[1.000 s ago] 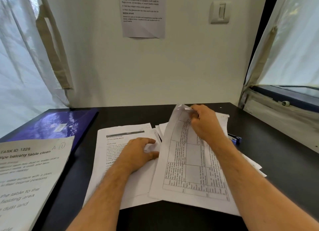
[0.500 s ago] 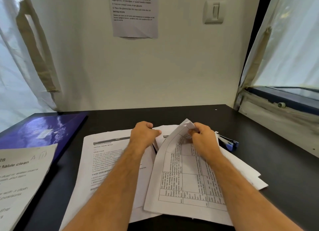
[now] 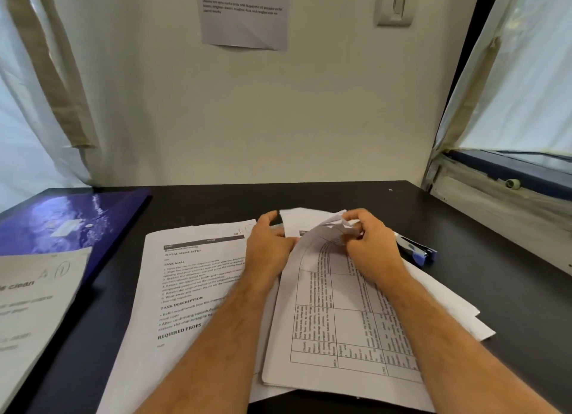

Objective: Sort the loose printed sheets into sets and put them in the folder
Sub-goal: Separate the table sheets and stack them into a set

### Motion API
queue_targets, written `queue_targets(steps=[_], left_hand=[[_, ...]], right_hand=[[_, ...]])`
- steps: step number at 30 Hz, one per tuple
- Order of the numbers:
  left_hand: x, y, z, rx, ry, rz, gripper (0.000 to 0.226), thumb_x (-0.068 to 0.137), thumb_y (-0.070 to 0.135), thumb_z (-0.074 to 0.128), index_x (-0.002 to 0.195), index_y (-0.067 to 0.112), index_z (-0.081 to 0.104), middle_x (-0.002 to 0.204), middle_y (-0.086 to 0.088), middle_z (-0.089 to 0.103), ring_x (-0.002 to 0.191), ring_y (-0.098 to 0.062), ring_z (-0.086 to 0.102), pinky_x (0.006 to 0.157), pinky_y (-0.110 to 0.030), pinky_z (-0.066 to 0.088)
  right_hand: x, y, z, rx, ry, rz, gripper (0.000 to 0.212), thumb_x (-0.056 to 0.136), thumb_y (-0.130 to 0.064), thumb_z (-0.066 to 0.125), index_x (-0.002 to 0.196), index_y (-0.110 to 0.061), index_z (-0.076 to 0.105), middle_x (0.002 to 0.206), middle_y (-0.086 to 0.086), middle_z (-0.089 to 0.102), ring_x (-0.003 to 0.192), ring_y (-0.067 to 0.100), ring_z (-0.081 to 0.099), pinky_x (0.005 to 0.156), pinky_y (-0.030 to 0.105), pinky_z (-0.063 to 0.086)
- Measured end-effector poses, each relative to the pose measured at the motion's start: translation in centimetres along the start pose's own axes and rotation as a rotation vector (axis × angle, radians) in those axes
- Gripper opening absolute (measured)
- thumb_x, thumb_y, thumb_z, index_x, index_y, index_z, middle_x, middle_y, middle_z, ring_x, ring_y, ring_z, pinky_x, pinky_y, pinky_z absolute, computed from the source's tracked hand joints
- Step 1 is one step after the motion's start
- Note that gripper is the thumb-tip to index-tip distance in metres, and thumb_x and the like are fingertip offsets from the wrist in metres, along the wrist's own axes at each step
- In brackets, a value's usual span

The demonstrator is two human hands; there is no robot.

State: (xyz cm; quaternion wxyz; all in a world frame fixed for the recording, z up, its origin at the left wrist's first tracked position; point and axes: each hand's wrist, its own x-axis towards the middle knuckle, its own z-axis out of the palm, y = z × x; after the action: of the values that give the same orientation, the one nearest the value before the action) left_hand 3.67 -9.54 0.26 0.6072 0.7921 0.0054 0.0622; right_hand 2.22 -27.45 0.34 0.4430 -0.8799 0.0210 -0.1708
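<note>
White table-printed sheet (image 3: 337, 330), top corner pinched in right hand (image 3: 371, 246), left hand (image 3: 267, 248) loosely curled on its edge.

Both hands (image 3: 322, 246) forward, fingers (image 3: 351, 227) curled

Wall notice (image 3: 244, 14) top cut off

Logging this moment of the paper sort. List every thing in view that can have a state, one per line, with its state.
table sheet: far corner lifted and curled
left hand: fingers curled beside the table sheet's left edge
right hand: pinching the curled corner
text sheet: flat, face up
blue folder: closed, flat
blue stapler: lying beside the papers
light switch: position unclear
</note>
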Motion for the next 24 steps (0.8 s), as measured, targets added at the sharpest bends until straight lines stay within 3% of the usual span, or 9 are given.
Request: queue_targets(steps=[2, 4, 6, 8, 11, 13, 15, 18, 24], left_hand=[[0.1, 0.0, 0.2, 0.104, -0.084, 0.134, 0.03, 0.093, 0.016, 0.069, 0.122, 0.022, 0.067, 0.111, 0.003, 0.073, 0.1, -0.018, 0.07, 0.085, -0.037, 0.061], [-0.2, 0.1, 0.5, 0.139, -0.19, 0.198, 0.023, 0.096, 0.007, 0.06, 0.101, 0.023, 0.076, 0.096, 0.006, 0.074, 0.094, -0.013, 0.069, 0.085, -0.033, 0.06], [-0.5, 0.3, 0.4, 0.092, -0.256, 0.179, 0.034, 0.095, 0.001, 0.055, 0.09, 0.025, 0.079, 0.09, 0.007, 0.074, 0.095, -0.013, 0.067, 0.087, -0.029, 0.057], [-0.5, 0.4, 0.1, 0.057, -0.247, 0.177, 0.033, 0.096, 0.009, 0.054, 0.087, 0.024, 0.081, 0.085, 0.006, 0.075, 0.092, -0.014, 0.066, 0.081, -0.028, 0.057], [-0.1, -0.1, -0.3, 0.178, -0.026, 0.165, 0.025, 0.101, 0.024, 0.052, 0.101, 0.023, 0.077, 0.095, 0.009, 0.071, 0.083, -0.014, 0.066, 0.065, -0.019, 0.054], [0.2, -0.6, -0.6, 0.383, 0.135, 0.126, 0.023, 0.098, 0.032, 0.057, 0.117, 0.026, 0.069, 0.113, 0.004, 0.069, 0.087, -0.016, 0.067, 0.071, -0.021, 0.057], [0.2, -0.8, -0.4, 0.535, 0.14, 0.057, 0.04, 0.095, 0.04, 0.063, 0.132, 0.027, 0.057, 0.127, -0.002, 0.063, 0.103, -0.021, 0.065, 0.085, -0.03, 0.056], [0.3, -0.3, 0.1, 0.581, 0.112, -0.031, 0.069, 0.089, 0.043, 0.071, 0.147, 0.026, 0.039, 0.139, -0.007, 0.055, 0.121, -0.028, 0.057, 0.099, -0.041, 0.051], [0.3, 0.0, 0.6, 0.588, 0.112, -0.065, 0.095, 0.083, 0.034, 0.08, 0.156, 0.021, 0.019, 0.138, -0.01, 0.056, 0.123, -0.03, 0.056, 0.1, -0.043, 0.05]], right_hand=[[-0.2, 0.0, -0.2, 0.034, 0.007, -0.039, 0.062, 0.088, 0.005, 0.059, 0.129, -0.041, 0.046, 0.09, -0.01, 0.065, 0.086, 0.011, 0.065, 0.068, 0.018, 0.051], [-0.1, 0.0, -0.5, 0.011, -0.003, -0.074, 0.075, 0.088, 0.006, 0.06, 0.139, -0.045, 0.039, 0.095, -0.008, 0.064, 0.088, 0.011, 0.064, 0.071, 0.019, 0.05], [-0.2, 0.0, -0.9, -0.011, -0.026, -0.09, 0.057, 0.09, 0.001, 0.063, 0.128, -0.04, 0.054, 0.102, -0.014, 0.059, 0.09, 0.007, 0.061, 0.064, 0.012, 0.047], [-0.1, 0.0, -1.1, -0.041, -0.043, -0.072, 0.027, 0.091, -0.005, 0.066, 0.101, -0.031, 0.068, 0.096, -0.014, 0.064, 0.083, 0.006, 0.062, 0.055, 0.01, 0.046], [0.1, 0.3, -1.2, -0.057, -0.05, -0.051, 0.022, 0.091, -0.007, 0.067, 0.087, -0.029, 0.069, 0.089, -0.01, 0.069, 0.08, 0.01, 0.065, 0.055, 0.012, 0.046], [0.1, 0.2, -1.4, -0.048, -0.043, -0.065, 0.023, 0.091, -0.009, 0.07, 0.083, -0.03, 0.068, 0.09, -0.013, 0.069, 0.08, 0.007, 0.065, 0.054, 0.01, 0.046], [0.0, 0.2, -1.6, -0.024, -0.041, -0.074, 0.023, 0.089, -0.01, 0.073, 0.081, -0.031, 0.069, 0.088, -0.014, 0.069, 0.081, 0.007, 0.066, 0.054, 0.009, 0.047], [-0.2, 0.3, -1.6, 0.012, -0.04, -0.089, 0.021, 0.085, -0.012, 0.077, 0.079, -0.031, 0.072, 0.088, -0.015, 0.07, 0.082, 0.01, 0.068, 0.058, 0.011, 0.051], [-0.3, 0.3, -1.5, 0.013, -0.043, -0.123, 0.024, 0.084, -0.011, 0.078, 0.08, -0.033, 0.071, 0.088, -0.02, 0.067, 0.083, 0.007, 0.068, 0.059, 0.009, 0.051]])
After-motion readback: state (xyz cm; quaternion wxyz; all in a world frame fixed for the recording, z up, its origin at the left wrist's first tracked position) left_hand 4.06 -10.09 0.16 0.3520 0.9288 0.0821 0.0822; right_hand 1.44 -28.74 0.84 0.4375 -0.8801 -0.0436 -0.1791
